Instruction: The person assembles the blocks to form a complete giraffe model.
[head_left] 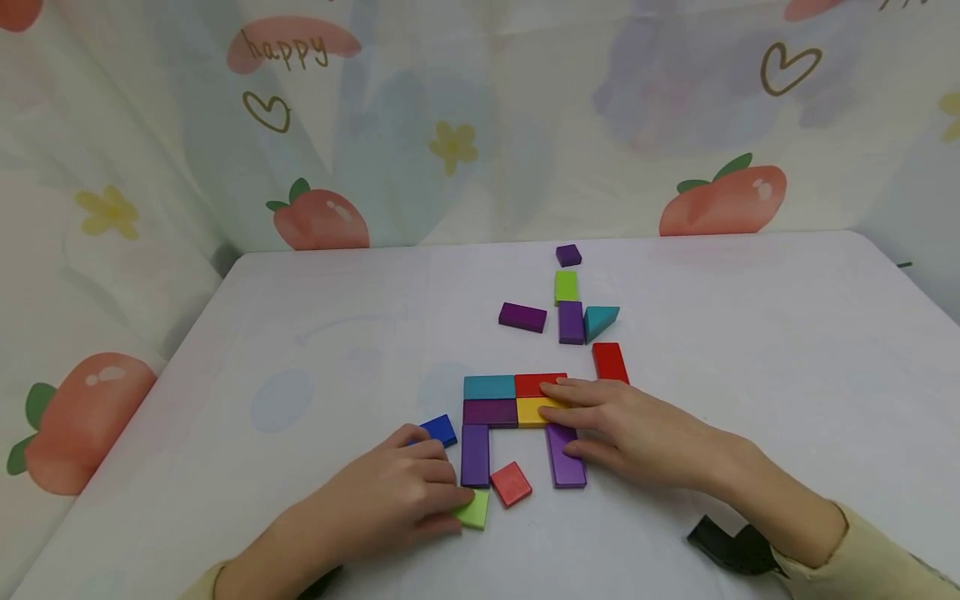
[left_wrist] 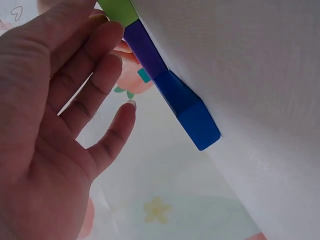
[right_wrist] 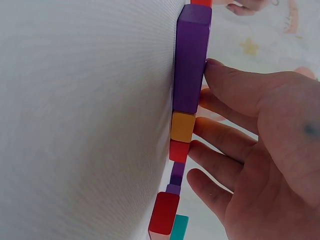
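My left hand holds a lime green block between thumb and a fingertip, at the near end of an upright-running purple block. A blue block lies just beyond its knuckles. My right hand rests its straight fingertips on a red block, a yellow block and a slanted purple block. In the right wrist view its thumb touches the purple block. A teal block and a dark purple block lie flush against the red and yellow ones.
A loose red square block lies between the two purple legs. Farther back are a red block, a teal triangle, and several purple and green blocks. A black strap sits by the right wrist on the white table.
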